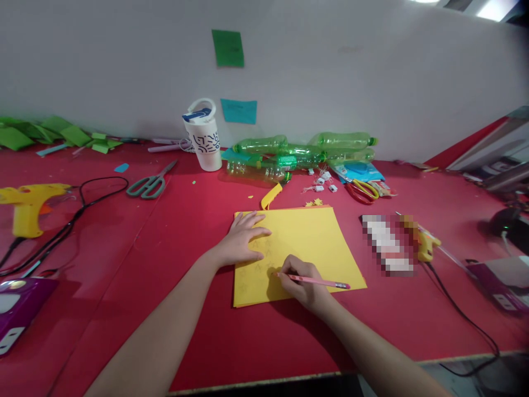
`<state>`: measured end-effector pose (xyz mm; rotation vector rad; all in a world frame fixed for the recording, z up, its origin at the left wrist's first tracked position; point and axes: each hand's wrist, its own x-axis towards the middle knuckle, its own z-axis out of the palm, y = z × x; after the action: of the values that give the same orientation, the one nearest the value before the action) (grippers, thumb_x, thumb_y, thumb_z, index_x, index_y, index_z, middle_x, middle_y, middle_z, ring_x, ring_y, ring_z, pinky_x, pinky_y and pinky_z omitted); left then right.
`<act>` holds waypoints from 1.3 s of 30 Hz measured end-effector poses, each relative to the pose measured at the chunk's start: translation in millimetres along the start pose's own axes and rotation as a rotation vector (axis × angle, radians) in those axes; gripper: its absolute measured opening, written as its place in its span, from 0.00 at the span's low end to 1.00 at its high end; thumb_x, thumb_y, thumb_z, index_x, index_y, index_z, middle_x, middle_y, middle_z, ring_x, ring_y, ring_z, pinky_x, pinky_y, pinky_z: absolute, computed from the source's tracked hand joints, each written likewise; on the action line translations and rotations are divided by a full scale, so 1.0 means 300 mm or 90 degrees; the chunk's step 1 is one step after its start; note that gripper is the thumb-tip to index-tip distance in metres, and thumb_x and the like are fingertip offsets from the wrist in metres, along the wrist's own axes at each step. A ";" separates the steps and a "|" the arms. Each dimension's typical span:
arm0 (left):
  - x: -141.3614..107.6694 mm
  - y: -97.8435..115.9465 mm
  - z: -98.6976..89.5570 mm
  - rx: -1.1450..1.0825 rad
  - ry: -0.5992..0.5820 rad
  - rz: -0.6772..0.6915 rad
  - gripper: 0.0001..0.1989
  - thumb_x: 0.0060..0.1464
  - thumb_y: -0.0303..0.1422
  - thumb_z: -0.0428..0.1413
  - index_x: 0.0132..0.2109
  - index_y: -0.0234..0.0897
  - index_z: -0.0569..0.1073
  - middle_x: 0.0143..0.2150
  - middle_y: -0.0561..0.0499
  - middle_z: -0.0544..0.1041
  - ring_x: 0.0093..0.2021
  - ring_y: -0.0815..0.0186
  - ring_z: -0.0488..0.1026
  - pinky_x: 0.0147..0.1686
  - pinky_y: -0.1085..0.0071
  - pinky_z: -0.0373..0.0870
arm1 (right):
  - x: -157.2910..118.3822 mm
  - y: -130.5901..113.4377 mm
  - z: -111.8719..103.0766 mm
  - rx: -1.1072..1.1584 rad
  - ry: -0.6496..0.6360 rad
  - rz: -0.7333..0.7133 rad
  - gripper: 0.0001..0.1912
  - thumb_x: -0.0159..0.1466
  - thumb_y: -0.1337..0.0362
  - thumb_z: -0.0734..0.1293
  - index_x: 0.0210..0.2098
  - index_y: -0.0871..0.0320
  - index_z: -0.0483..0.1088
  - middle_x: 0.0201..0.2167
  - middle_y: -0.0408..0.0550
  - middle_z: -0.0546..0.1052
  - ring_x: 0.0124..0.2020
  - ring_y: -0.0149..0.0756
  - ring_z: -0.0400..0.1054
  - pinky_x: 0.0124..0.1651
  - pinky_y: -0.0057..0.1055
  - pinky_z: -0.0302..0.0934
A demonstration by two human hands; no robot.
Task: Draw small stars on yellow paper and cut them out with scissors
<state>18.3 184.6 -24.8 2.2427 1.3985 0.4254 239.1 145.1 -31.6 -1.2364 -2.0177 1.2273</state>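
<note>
A stack of yellow paper lies on the red table in front of me. My left hand rests on the paper's left edge, fingers spread flat. My right hand is closed around a pink pencil, its tip down at the sheet and its eraser end pointing right. Faint small pencil drawings, some star-like, show on the left part of the sheet between my hands. Just past the far edge lie a yellow-handled cutter and small yellow paper stars.
Green plastic bottles and a white tumbler stand along the wall. Grey scissors and a yellow glue gun lie left. Red-and-yellow scissors, another glue gun with cord, and a purple box sit right.
</note>
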 end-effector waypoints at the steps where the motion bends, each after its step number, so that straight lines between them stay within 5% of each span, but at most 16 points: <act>1: 0.000 0.000 0.000 0.002 0.000 0.000 0.28 0.42 0.43 0.60 0.53 0.47 0.68 0.65 0.48 0.52 0.65 0.51 0.43 0.61 0.48 0.34 | 0.000 -0.001 0.000 0.000 -0.001 0.002 0.05 0.55 0.69 0.61 0.23 0.57 0.59 0.17 0.37 0.62 0.18 0.25 0.53 0.21 0.21 0.47; 39: 0.002 -0.002 -0.001 0.005 -0.003 0.005 0.28 0.42 0.43 0.60 0.53 0.46 0.69 0.65 0.48 0.53 0.65 0.50 0.43 0.61 0.49 0.36 | -0.007 -0.012 -0.014 -0.009 -0.058 -0.040 0.07 0.52 0.73 0.60 0.22 0.57 0.57 0.16 0.36 0.61 0.18 0.24 0.53 0.21 0.21 0.46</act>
<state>18.0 185.6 -24.8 2.2542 1.3910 0.4176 241.6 144.5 -26.1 -1.1334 -2.1179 1.2622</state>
